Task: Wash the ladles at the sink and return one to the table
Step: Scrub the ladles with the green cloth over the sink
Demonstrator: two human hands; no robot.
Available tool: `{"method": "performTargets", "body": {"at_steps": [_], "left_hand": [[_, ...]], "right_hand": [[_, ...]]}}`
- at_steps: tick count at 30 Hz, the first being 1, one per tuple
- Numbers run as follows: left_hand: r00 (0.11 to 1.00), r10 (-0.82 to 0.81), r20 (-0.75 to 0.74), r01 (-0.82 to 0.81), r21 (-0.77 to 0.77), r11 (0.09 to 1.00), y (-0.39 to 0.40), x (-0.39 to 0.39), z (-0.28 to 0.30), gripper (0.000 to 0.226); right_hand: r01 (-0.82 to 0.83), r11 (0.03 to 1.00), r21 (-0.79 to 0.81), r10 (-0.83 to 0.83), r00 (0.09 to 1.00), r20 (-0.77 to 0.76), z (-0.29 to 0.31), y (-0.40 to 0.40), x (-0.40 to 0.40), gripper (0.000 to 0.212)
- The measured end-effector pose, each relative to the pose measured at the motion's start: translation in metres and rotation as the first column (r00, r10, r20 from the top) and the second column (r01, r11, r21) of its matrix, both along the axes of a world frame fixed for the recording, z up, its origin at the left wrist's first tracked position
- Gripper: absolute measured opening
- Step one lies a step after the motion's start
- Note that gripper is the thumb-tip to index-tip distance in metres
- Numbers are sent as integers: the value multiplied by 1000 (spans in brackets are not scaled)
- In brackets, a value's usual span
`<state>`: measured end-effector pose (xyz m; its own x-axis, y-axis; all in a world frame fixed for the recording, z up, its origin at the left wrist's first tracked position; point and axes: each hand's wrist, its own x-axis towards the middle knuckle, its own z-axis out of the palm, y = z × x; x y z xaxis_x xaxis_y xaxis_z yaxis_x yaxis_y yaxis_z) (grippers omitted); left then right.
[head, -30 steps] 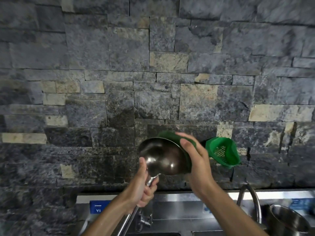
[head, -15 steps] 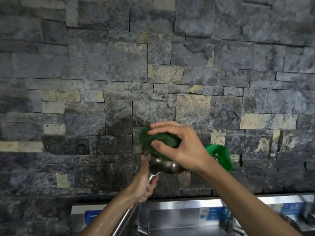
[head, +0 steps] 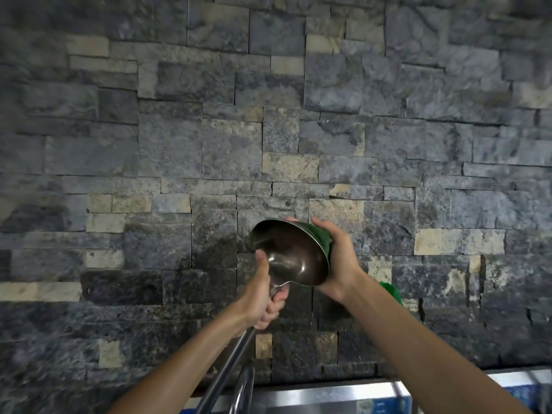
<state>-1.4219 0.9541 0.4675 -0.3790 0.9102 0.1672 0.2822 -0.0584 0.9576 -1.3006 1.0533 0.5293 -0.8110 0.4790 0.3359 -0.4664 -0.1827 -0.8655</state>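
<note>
A steel ladle is held up in front of the stone wall, its bowl facing me and its long handle running down to the lower left. My left hand grips the handle just under the bowl. Behind the bowl's right side, my right hand presses a green scouring pad against the back of the bowl. Most of the pad is hidden by the bowl and my fingers.
The steel back rim of the sink runs along the bottom edge. A curved tap spout rises beside the ladle handle. A green strainer peeks out behind my right forearm. The dark stone wall fills the rest.
The view has tilted upward, so less of the sink shows. My right hand with the pad moved from the top of the bowl to its right back side, and the bowl now faces me.
</note>
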Motion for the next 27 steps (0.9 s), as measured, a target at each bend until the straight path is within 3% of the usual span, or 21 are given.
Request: {"method": "performTargets", "body": {"at_steps": [3,6,8,11,15,20,27], "left_hand": [[999,20,25,-20,-3,1000,-5,-2,10,79],[997,63,51,-65,52,997,-13,-6,20,81],[994,87,68,-92,79,993,-21,-5,23,82],[992,106,64,-111,85,990,-34,0,23,85],[987,132,88,-140,86,986,-51,9,12,82],[958,234,164,-237,-1,971,-69,16,-32,82],[929,288,232,-256,-160,953,-90,25,-106,81]], "right_hand": [[80,980,184,-70,996,-57,27,-12,9,43],[236,873,427,-168,967,-193,38,-33,23,36],[339,819,464,-225,932,-284,33,-46,26,31],[294,896,333,-207,940,-271,23,-55,24,32],[62,998,26,-59,995,-81,-3,-51,16,46],[-14,970,-245,26,999,43,-63,-59,1,51],[-42,931,-363,109,980,166,-127,-73,1,46]]}}
